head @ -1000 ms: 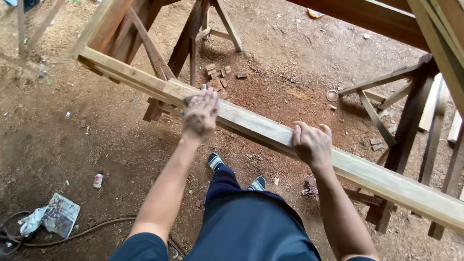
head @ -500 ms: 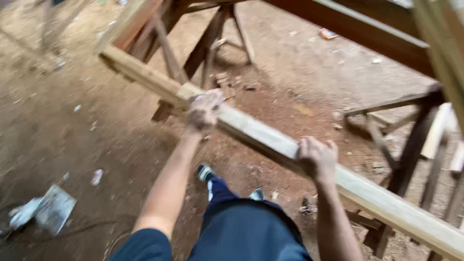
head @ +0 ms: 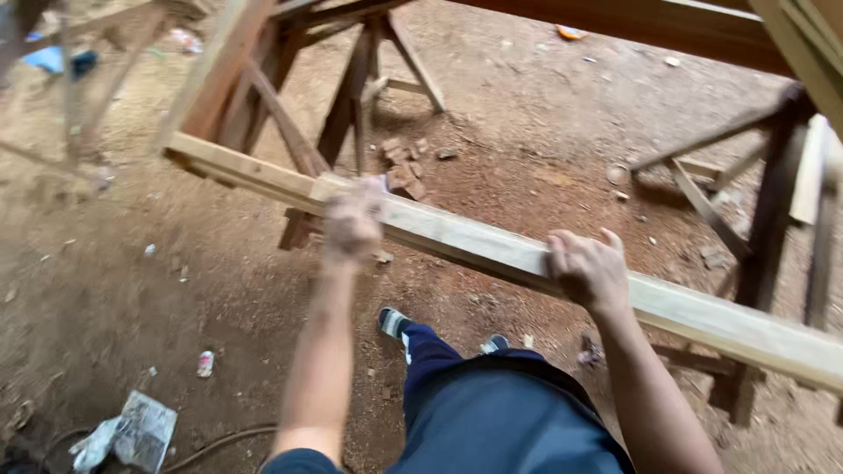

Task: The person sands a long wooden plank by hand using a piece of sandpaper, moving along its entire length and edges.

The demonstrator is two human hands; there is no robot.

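A long pale wooden beam (head: pixel 474 241) runs from upper left to lower right across dark wooden trestles. My left hand (head: pixel 353 224), blurred, rests on top of the beam near its left part, fingers curled over it. My right hand (head: pixel 587 268) grips the beam's near edge further right, fingers wrapped over the top. Below the beam are my dark blue trousers (head: pixel 492 408) and my two shoes (head: pixel 393 321) on the dirt floor.
A dark wooden trestle (head: pixel 347 105) stands behind the beam at left, another (head: pixel 773 202) at right. Small wood offcuts (head: pixel 406 171) lie on the brown dirt floor. A crumpled paper (head: pixel 132 434), a small can (head: pixel 205 362) and a hose lie at lower left.
The view has shifted and tilted slightly right. My left hand has slid along the beam and is motion-blurred. My right hand keeps its grip on the beam.
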